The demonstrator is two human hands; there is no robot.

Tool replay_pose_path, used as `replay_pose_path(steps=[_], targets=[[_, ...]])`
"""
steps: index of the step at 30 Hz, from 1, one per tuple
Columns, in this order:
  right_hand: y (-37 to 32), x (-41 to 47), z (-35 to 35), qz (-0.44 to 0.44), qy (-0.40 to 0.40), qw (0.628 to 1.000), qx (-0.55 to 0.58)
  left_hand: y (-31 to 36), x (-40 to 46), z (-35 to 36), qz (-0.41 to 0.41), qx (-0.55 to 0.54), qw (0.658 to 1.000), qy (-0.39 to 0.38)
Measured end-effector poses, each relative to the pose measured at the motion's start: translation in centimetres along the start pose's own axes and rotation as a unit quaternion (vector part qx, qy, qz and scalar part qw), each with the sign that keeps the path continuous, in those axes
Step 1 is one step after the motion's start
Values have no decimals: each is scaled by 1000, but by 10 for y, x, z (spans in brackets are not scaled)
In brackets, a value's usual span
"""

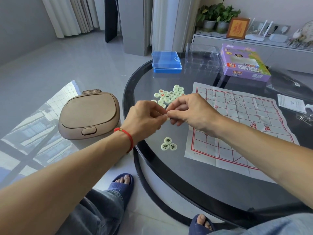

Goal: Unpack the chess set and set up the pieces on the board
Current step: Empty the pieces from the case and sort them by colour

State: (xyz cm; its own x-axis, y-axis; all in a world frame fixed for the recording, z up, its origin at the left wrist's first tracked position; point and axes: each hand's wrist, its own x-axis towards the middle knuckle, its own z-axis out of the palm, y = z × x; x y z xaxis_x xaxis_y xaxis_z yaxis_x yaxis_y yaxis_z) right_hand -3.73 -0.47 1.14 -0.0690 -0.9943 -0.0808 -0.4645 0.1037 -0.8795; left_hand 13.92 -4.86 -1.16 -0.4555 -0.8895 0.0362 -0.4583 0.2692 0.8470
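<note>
Nearest, your two feet in blue slippers (122, 185) rest on the floor at the rim of the round glass table (186, 180). Three pale green pieces (168, 144) with black characters lie touching one another, just left of the paper board's (240, 126) near corner. Above them your left hand (145, 118), a red cord (126, 135) on its wrist, and your right hand (191, 110) meet fingertip to fingertip, both pinching one small pale piece (168, 118), mostly hidden. Beyond lies the loose heap of pieces (170, 95), left of the creased, red-lined board. Farther back stand a blue-based clear case (166, 62), shut, a clear plastic tray (202, 60) and the purple box (243, 62). Left of the table, a brown lidded bin (89, 115) stands on the floor.
</note>
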Motion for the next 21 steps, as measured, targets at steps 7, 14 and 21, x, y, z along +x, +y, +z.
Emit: replay_pose_path(steps=[7, 14, 21], targets=[[24, 16, 7, -126, 22, 913, -387, -18, 2, -32, -48, 181, 982, 11], [23, 15, 7, -173, 4, 887, -428, -31, 5, -29, -7, 210, 977, 23], [20, 14, 7, -163, -16, 914, -371, -33, 17, -21, -3, 225, 971, 77]])
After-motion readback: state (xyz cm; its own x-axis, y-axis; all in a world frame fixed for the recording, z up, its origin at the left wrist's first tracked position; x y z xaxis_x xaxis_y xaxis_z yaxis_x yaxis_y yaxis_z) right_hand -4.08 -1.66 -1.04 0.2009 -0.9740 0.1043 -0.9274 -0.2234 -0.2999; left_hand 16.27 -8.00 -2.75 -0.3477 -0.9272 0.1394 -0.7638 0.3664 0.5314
